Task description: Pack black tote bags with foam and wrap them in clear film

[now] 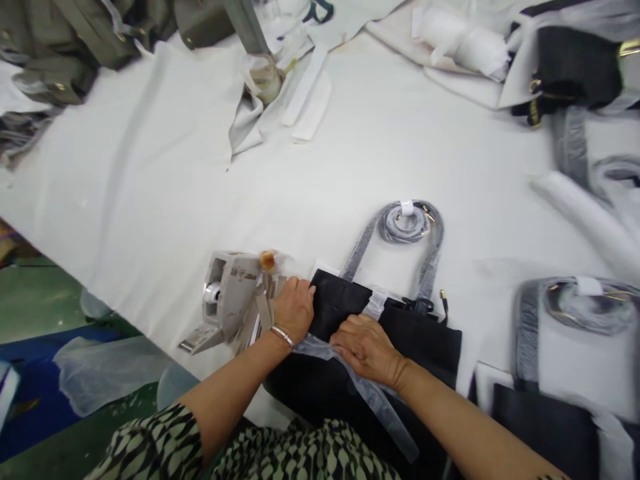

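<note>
A black handbag [420,343] lies on the table in front of me, its handle wrapped in clear film and standing away from me. A coiled, film-wrapped strap [403,223] with a white band sits inside the handle loop. My left hand [294,308] grips the bag's upper left corner, fingers curled over the edge. My right hand [367,347] is closed over the bag's front, its fingertips on a clear plastic strip [383,410] that runs across the bag and trails toward me. Just left of my left hand stands a grey tape dispenser [233,287].
A second black handbag [545,427] lies at the right with a wrapped handle. Olive bags [75,40] are piled at the far left; a black bag [575,67] lies far right. White strips [310,93] lie beside a grey post [247,27] at the back.
</note>
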### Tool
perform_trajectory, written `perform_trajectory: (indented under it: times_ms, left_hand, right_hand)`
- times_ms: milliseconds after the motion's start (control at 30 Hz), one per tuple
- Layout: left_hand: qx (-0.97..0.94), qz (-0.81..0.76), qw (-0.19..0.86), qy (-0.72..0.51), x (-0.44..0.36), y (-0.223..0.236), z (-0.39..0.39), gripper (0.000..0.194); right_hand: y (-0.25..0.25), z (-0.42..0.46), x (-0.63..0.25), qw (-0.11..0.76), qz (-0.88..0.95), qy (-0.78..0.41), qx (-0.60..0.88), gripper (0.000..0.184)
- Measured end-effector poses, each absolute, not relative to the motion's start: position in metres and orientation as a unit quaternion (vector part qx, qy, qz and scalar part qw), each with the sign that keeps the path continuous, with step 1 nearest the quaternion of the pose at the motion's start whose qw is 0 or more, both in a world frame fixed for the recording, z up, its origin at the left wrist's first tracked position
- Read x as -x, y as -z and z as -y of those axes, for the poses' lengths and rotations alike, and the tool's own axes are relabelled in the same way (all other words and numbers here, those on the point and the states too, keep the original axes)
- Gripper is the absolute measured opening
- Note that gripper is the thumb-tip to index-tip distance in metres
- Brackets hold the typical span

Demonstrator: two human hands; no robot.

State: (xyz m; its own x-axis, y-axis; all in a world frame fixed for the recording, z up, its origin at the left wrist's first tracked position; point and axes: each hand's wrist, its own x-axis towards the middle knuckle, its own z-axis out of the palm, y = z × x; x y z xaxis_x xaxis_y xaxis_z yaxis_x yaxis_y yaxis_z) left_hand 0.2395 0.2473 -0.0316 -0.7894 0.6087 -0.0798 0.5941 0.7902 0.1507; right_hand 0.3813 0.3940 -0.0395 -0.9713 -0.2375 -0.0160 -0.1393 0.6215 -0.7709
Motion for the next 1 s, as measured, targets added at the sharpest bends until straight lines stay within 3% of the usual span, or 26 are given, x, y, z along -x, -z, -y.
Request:
perform_trajectory:
  times_ms: [300, 500, 633, 767, 833, 1000]
  left_hand:
    - [-0.362, -0.926, 0.069, -0.077, -0.233, 0.019, -0.249, 0.027]
    - [-0.607, -0.753, 0.184, -0.177, -0.255, 0.014, -0.242, 0.027]
    - [-0.523, -0.757, 0.234, -0.314, -0.264, 0.019, -0.244, 0.027]
    - [-0.493, -0.757, 0.282, -0.321, -0.264, 0.018, -0.243, 0.023]
    - [-0.503, -0.755, 0.291, -0.303, -0.264, 0.017, -0.242, 0.032]
    - [-0.537, -0.747, 0.278, -0.276, -0.267, 0.023, -0.24, 0.075]
  right_hand:
    - [0.044, -0.395, -0.379, 0.051, -0.901, 0.419, 0.104, 0.017]
    - [0.049, -0.392, -0.379, 0.035, -0.89, 0.451, 0.058, 0.011]
    - [0.047, -0.391, -0.383, 0.02, -0.886, 0.461, 0.031, 0.019]
    - [0.051, -0.39, -0.386, -0.01, -0.875, 0.484, 0.001, 0.025]
    - [0.053, -0.391, -0.387, -0.023, -0.868, 0.497, -0.001, 0.026]
    - [0.053, -0.392, -0.388, -0.041, -0.821, 0.569, -0.026, 0.032]
